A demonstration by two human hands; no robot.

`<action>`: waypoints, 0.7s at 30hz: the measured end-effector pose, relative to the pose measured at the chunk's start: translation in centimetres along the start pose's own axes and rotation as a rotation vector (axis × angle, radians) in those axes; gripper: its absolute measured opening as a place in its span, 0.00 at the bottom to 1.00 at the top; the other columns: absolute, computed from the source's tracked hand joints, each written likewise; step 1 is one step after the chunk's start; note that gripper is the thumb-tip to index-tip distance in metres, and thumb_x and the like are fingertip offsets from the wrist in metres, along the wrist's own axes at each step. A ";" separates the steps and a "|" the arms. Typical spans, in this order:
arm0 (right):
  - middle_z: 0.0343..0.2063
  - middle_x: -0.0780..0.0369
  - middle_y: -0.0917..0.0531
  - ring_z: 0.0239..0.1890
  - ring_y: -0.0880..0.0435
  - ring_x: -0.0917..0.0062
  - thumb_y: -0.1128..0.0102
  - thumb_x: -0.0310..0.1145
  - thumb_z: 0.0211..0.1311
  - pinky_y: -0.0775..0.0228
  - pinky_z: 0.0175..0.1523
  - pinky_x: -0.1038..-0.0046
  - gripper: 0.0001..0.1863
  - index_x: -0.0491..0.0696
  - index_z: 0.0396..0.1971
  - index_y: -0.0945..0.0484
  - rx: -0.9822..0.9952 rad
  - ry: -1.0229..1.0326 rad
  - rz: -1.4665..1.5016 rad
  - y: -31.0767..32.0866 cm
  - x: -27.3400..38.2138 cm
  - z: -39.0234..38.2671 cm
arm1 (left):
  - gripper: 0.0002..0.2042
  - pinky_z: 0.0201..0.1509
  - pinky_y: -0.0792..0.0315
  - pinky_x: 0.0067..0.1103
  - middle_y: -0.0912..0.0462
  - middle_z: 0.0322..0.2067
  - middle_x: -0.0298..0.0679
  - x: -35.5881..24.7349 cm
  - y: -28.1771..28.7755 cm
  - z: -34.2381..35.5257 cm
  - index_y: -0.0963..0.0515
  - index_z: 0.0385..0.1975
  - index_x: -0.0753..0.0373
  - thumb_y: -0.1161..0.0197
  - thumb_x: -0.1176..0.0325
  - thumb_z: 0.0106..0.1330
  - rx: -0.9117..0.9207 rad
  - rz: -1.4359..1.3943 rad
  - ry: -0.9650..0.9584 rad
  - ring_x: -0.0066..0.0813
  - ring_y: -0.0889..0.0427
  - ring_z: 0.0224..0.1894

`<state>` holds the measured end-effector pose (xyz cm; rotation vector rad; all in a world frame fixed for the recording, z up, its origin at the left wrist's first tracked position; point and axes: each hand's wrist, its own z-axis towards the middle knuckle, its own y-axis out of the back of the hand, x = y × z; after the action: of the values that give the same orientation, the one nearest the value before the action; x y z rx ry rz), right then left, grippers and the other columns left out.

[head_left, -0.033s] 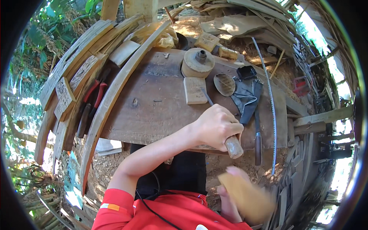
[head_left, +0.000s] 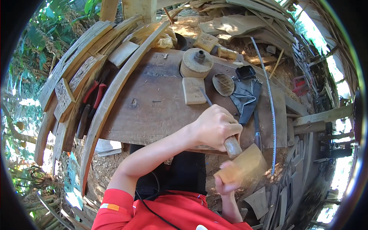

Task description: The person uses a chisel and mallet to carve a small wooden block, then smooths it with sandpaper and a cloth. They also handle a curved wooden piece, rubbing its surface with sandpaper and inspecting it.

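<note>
My left hand (head_left: 217, 126) is closed around a chisel, its worn wooden handle (head_left: 232, 147) slanting toward me. The chisel's thin blade reaches the right side of a small squared wood block (head_left: 194, 92) on the bench. My right hand (head_left: 227, 184) grips a wide, pale wooden mallet (head_left: 251, 165), smeared by motion. The mallet is right by the butt of the chisel handle; whether they touch I cannot tell. Behind the small block, close against it, stands a round wooden cylinder (head_left: 196, 65) with a dark metal collar on top.
On the brown bench (head_left: 142, 99) lie an oval lens-like disc (head_left: 223, 85), a dark cloth (head_left: 247, 97), a small black box (head_left: 245, 72) and a wooden-handled tool (head_left: 257, 138). A measuring strip (head_left: 270, 103) runs along the right. Curved planks (head_left: 115, 88) and red-handled pliers (head_left: 99, 96) are left.
My right hand has swung the mallet up and forward, from low beside me to the chisel's handle end. The left hand and chisel stay practically where they were.
</note>
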<state>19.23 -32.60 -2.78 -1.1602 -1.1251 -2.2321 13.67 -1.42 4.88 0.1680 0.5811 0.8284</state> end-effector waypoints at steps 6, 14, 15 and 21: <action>0.45 0.52 0.25 0.37 0.19 0.60 0.29 0.50 0.68 0.21 0.47 0.54 0.39 0.49 0.67 0.42 -0.318 0.368 -0.024 -2.5 1.7 0.2 | 0.11 0.27 0.25 0.34 0.22 0.17 0.33 -0.2 -0.4 -0.3 0.23 0.19 0.53 0.27 0.63 0.37 0.002 0.003 0.011 0.38 0.18 0.22; 0.45 0.50 0.24 0.37 0.20 0.65 0.32 0.54 0.68 0.19 0.43 0.59 0.49 0.43 0.75 0.50 -0.126 0.241 -0.024 -2.1 -1.4 -0.2 | 0.11 0.26 0.25 0.34 0.23 0.17 0.33 -0.4 -0.3 -0.2 0.23 0.19 0.53 0.27 0.63 0.37 0.015 0.001 0.017 0.38 0.18 0.21; 0.44 0.50 0.24 0.37 0.20 0.65 0.33 0.53 0.69 0.18 0.43 0.59 0.48 0.43 0.74 0.50 -0.089 0.149 0.029 -2.2 -1.6 -0.4 | 0.11 0.26 0.25 0.34 0.23 0.16 0.33 -0.2 -0.2 0.0 0.23 0.19 0.53 0.27 0.63 0.37 0.011 -0.005 0.016 0.38 0.18 0.21; 0.37 0.51 0.22 0.34 0.19 0.67 0.39 0.46 0.73 0.21 0.39 0.65 0.37 0.41 0.71 0.44 -0.236 -0.073 0.409 -3.4 1.7 1.2 | 0.08 0.24 0.32 0.28 0.25 0.15 0.32 -0.1 3.7 2.8 0.24 0.17 0.57 0.29 0.67 0.51 -0.116 -0.024 0.193 0.30 0.26 0.16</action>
<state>16.68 -29.59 -2.62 -1.4277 -0.5874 -2.0481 12.75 1.20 8.58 -0.0248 0.7126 0.8583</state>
